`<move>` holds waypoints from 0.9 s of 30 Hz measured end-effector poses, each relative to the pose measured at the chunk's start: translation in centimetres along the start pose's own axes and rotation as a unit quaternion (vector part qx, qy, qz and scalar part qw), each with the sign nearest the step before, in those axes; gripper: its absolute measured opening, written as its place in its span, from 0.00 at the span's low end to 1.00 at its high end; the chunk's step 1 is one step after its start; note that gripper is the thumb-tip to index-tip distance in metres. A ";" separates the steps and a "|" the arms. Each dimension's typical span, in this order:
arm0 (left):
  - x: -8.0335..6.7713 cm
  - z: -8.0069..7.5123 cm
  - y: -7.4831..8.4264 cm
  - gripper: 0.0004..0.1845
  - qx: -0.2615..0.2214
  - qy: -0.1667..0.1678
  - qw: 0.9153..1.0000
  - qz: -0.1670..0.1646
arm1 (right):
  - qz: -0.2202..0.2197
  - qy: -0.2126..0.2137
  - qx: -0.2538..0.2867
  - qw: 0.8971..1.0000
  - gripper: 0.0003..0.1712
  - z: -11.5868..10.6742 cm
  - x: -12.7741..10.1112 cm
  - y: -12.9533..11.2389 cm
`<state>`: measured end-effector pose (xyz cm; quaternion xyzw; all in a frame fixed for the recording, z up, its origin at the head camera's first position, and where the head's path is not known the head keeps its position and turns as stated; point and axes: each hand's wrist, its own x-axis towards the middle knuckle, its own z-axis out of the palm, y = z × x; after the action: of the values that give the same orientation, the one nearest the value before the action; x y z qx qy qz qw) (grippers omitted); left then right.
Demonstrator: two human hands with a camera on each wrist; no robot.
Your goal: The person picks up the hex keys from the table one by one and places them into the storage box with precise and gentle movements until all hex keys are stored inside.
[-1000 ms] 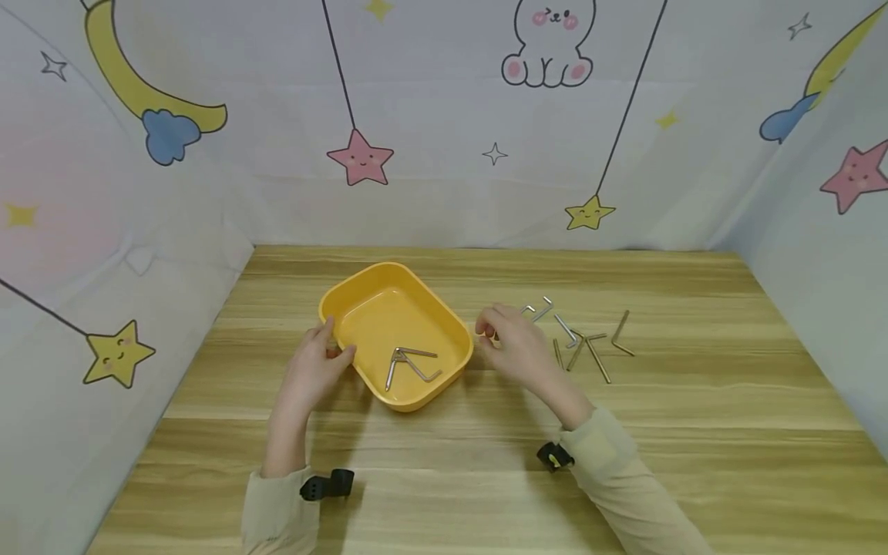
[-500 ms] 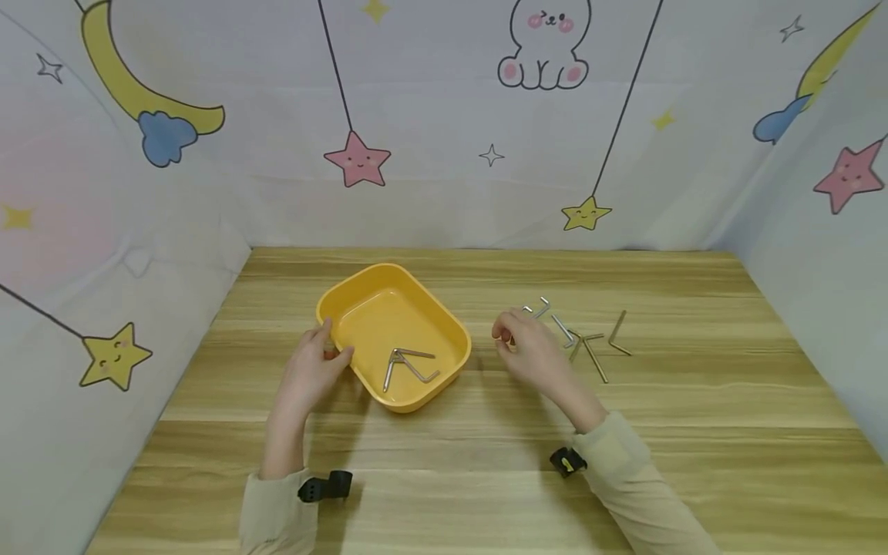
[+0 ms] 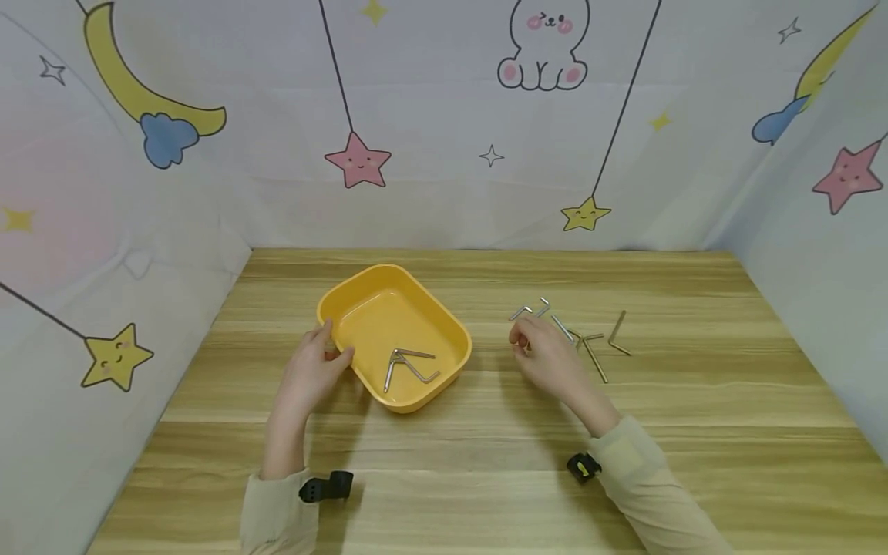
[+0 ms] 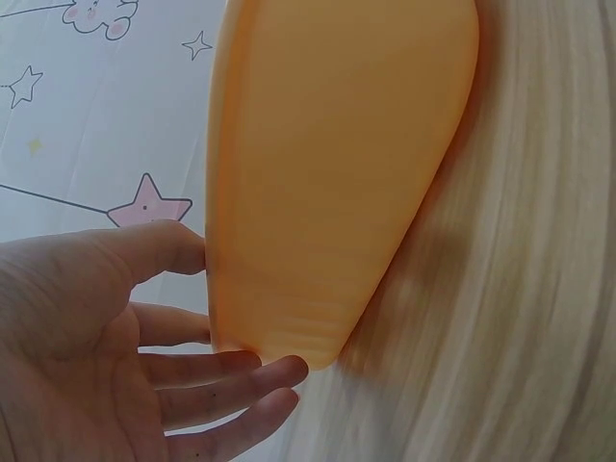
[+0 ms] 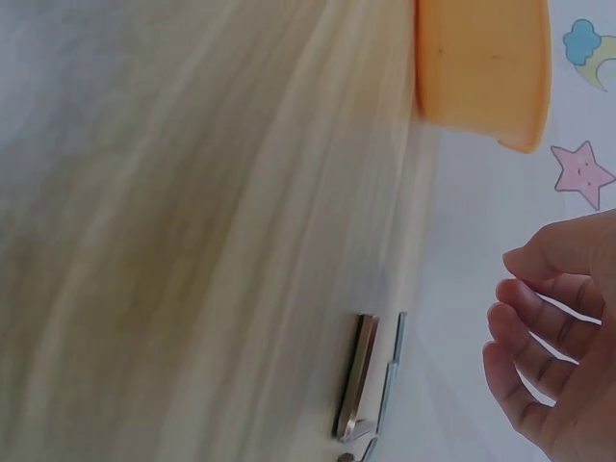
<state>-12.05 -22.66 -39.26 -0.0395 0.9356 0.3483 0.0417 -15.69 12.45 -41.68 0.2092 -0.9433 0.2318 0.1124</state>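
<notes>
— Where's your yellow tray (image 3: 361, 297)?

— On the counter (image 3: 486, 432), left of centre, with a few hex keys (image 3: 409, 364) lying inside. Your left hand (image 3: 314, 368) holds its near-left rim — thumb on the edge, fingers against the outer wall.

— And your right hand (image 3: 548, 356)?

— Beside the loose hex keys (image 3: 590, 339) scattered right of the tray — fingers loosely curled, gripping nothing, just above the counter.
</notes>
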 end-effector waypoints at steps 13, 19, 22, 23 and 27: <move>-0.1 -0.1 0.3 0.39 -0.001 -0.005 1.000 -0.002 | 0.037 0.001 -0.007 0.999 0.07 -0.3 -1.0 1.8; -0.1 -0.1 0.2 0.39 -0.004 -0.006 1.000 -0.003 | 0.045 -0.005 -0.006 0.999 0.08 -0.4 -1.4 2.7; -0.1 -0.1 0.2 0.39 -0.003 -0.007 1.000 -0.004 | 0.045 -0.006 -0.006 0.999 0.08 -0.5 -1.5 3.0; -0.1 -0.1 0.2 0.39 -0.002 -0.007 1.000 -0.005 | 0.045 -0.007 -0.006 0.999 0.09 -0.5 -1.6 3.2; -0.1 -0.1 0.2 0.39 -0.001 -0.006 1.000 -0.005 | 0.051 -0.011 -0.008 0.999 0.09 -0.7 -1.8 3.6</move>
<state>-12.02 -22.57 -39.05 -0.0422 0.9347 0.3495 0.0494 -15.64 16.28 -43.05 0.1625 -0.9557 0.2274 0.0919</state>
